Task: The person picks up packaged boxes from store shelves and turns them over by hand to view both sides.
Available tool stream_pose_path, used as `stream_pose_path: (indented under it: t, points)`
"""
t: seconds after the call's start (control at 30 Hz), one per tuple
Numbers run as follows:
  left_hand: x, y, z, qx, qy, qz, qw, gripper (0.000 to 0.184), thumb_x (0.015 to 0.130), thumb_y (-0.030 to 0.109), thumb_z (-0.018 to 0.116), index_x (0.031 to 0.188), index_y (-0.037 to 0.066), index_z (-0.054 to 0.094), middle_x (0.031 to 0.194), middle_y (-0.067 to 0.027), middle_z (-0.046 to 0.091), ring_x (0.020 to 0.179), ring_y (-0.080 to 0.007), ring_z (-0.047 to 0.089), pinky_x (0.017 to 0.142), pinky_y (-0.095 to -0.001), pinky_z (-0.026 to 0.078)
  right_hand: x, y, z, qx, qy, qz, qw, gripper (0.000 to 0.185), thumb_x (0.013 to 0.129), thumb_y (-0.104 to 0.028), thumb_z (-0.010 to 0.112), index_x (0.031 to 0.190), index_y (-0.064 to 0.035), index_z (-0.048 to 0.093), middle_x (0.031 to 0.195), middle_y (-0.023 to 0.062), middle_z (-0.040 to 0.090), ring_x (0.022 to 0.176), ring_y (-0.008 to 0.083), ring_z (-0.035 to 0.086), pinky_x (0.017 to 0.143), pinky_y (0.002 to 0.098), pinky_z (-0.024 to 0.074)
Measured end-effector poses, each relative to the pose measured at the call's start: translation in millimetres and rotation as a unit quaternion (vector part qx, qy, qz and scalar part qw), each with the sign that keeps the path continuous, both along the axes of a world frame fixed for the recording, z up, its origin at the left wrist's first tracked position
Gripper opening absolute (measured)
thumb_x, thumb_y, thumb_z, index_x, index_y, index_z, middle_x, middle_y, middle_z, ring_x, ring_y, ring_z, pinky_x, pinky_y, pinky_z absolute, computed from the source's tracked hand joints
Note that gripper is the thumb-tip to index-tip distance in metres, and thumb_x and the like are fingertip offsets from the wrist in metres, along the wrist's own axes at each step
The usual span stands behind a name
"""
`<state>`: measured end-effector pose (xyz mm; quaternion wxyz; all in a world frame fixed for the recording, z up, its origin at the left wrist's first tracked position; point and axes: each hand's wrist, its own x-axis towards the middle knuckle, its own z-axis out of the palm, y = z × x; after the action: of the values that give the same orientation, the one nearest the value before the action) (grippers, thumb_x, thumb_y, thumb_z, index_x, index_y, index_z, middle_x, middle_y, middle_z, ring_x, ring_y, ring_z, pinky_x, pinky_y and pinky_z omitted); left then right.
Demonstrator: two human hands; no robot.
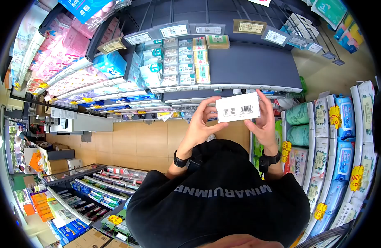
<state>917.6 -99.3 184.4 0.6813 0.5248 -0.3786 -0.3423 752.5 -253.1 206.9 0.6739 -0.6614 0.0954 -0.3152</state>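
A small white box [236, 108] with a barcode and fine print is held up in front of the shelf. My left hand [205, 122] grips its left end, thumb below and fingers behind. On the right end, my right hand [262, 118] closes around it, thumb at the lower edge. Just beyond the box, the dark shelf [248, 66] carries rows of small clear boxes [170, 62] with white and teal labels. Beside them stands a column of yellow-and-white packs [201, 60], with one greenish pack [217, 41] at the back.
Price tags [174, 30] hang from hooks above the shelf. Pink packages [68, 45] fill the left shelving. Wipes packs [344, 159] with yellow price stickers line the right. Tiled floor [145, 138] lies below. A person [25, 136] is at the far left.
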Motion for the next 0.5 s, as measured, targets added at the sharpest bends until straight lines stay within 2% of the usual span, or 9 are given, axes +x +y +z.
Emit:
stream_pose_path:
  t: [0.07, 0.1, 0.17, 0.2, 0.27, 0.3, 0.4, 0.47, 0.5]
  points:
    - [2.7, 0.5, 1.2, -0.011, 0.010, 0.001, 1.000, 0.078, 0.076, -0.014, 0.078, 0.144, -0.002, 0.041, 0.139, -0.0106, 0.049, 0.113, -0.0169, 0.061, 0.100, -0.0334, 0.054, 0.1, 0.8, -2.6, 0.006, 0.005, -0.005, 1.000, 0.080, 0.087, 0.003, 0.068, 0.155, -0.0015, 0.026, 0.134, 0.0172, 0.054, 0.122, 0.0223, 0.056, 0.104, 0.0365, 0.0455]
    - [3.1, 1.2, 2.7, -0.010, 0.011, 0.002, 1.000, 0.078, 0.076, -0.014, 0.078, 0.144, -0.002, 0.041, 0.139, -0.0106, 0.049, 0.113, -0.0169, 0.061, 0.100, -0.0334, 0.054, -1.9, 1.3, -2.4, 0.006, 0.006, -0.004, 1.000, 0.080, 0.087, 0.003, 0.068, 0.155, -0.0015, 0.026, 0.134, 0.0172, 0.054, 0.122, 0.0223, 0.056, 0.104, 0.0365, 0.0455]
    - [3.8, 2.2, 4.8, 0.011, 0.020, -0.002, 1.000, 0.080, 0.076, -0.014, 0.077, 0.145, -0.002, 0.040, 0.138, -0.0113, 0.049, 0.114, -0.0170, 0.060, 0.100, -0.0336, 0.053, -6.8, 1.6, -1.7, 0.105, 0.065, -0.011, 0.992, 0.070, 0.093, 0.002, 0.063, 0.155, -0.0011, 0.030, 0.121, 0.0152, 0.063, 0.105, 0.0171, 0.064, 0.091, 0.0304, 0.0510]
    - [3.5, 2.7, 5.4, 0.011, 0.021, -0.002, 1.000, 0.080, 0.076, -0.014, 0.077, 0.145, -0.002, 0.040, 0.138, -0.0113, 0.049, 0.114, -0.0170, 0.060, 0.100, -0.0336, 0.053, -7.7, 1.0, -2.4, 0.106, 0.066, -0.012, 0.992, 0.070, 0.093, 0.002, 0.063, 0.155, -0.0011, 0.030, 0.121, 0.0152, 0.063, 0.105, 0.0171, 0.064, 0.091, 0.0304, 0.0510]
    - [2.9, 3.1, 6.9, 0.012, 0.012, -0.014, 1.000, 0.077, 0.080, -0.014, 0.074, 0.146, -0.001, 0.038, 0.136, -0.0118, 0.051, 0.113, -0.0165, 0.061, 0.097, -0.0312, 0.053, -8.9, -0.3, -3.9, 0.086, 0.068, -0.033, 0.993, 0.061, 0.097, -0.001, 0.059, 0.153, -0.0007, 0.033, 0.113, 0.0138, 0.068, 0.093, 0.0136, 0.066, 0.079, 0.0258, 0.0517]
    - [2.6, 2.8, 7.7, 0.012, 0.012, -0.015, 1.000, 0.077, 0.080, -0.014, 0.074, 0.146, -0.001, 0.038, 0.136, -0.0118, 0.051, 0.113, -0.0165, 0.061, 0.097, -0.0312, 0.053, -9.7, -0.7, -5.3, 0.086, 0.068, -0.034, 0.993, 0.061, 0.097, -0.001, 0.059, 0.153, -0.0007, 0.033, 0.113, 0.0138, 0.068, 0.093, 0.0136, 0.066, 0.079, 0.0258, 0.0517]
    - [4.0, 1.6, 6.3, 0.004, 0.020, 0.003, 1.000, 0.065, 0.087, -0.012, 0.068, 0.145, -0.001, 0.041, 0.131, -0.0116, 0.056, 0.110, -0.0146, 0.061, 0.092, -0.0266, 0.052, -12.3, -2.4, -11.6, 0.088, 0.073, -0.059, 0.992, 0.057, 0.097, -0.002, 0.058, 0.150, 0.0001, 0.037, 0.112, 0.0133, 0.069, 0.090, 0.0137, 0.067, 0.076, 0.0253, 0.0508]
    - [8.8, 0.4, -1.3, 0.017, 0.041, -0.001, 0.999, 0.050, 0.092, -0.009, 0.061, 0.140, -0.001, 0.048, 0.125, -0.0103, 0.060, 0.105, -0.0113, 0.061, 0.086, -0.0234, 0.050, -14.5, -3.8, -15.3, 0.104, 0.079, -0.058, 0.990, 0.052, 0.097, -0.002, 0.059, 0.146, 0.0009, 0.040, 0.113, 0.0146, 0.069, 0.089, 0.0147, 0.068, 0.075, 0.0257, 0.0507]
    - [9.0, -0.8, -1.0, 0.017, 0.041, -0.002, 0.999, 0.050, 0.092, -0.009, 0.061, 0.140, -0.001, 0.048, 0.125, -0.0103, 0.060, 0.105, -0.0113, 0.061, 0.086, -0.0234, 0.050, -14.7, -3.8, -15.0, 0.105, 0.079, -0.059, 0.990, 0.052, 0.097, -0.002, 0.059, 0.146, 0.0009, 0.040, 0.113, 0.0146, 0.069, 0.089, 0.0147, 0.068, 0.075, 0.0257, 0.0507]
